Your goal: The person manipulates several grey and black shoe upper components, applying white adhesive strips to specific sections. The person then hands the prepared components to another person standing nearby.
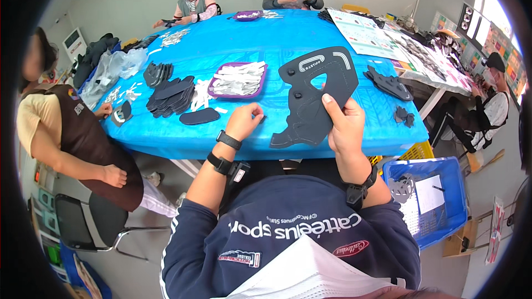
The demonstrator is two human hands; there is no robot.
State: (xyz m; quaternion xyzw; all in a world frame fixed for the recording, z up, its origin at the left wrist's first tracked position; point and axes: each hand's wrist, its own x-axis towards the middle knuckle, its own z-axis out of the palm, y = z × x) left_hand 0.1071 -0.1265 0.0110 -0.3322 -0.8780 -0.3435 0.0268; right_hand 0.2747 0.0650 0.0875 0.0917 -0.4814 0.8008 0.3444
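Observation:
Raised over the near table edge, a dark grey stitched fabric panel (302, 111) shows its flat face, with a cut-out hole, two small black fittings at its left and pale curved marks along its top. My right hand (344, 121) is closed on its lower right side, thumb in front. Left of the panel, apart from it, my left hand (245, 121) has its fingers curled together; a tiny dark bit shows at the fingertips, too small to name. Beyond this hand stands a purple tray (233, 95) of white strips (239, 79). An oval dark pad (200, 116) lies to its left.
Stacked dark pads (170, 97) and loose white strips (201, 95) cover the table's left middle. More dark pieces (389, 84) lie at right. A blue crate (451, 202) stands low at my right. A co-worker in a brown apron (88, 133) is close on the left; others sit farther off.

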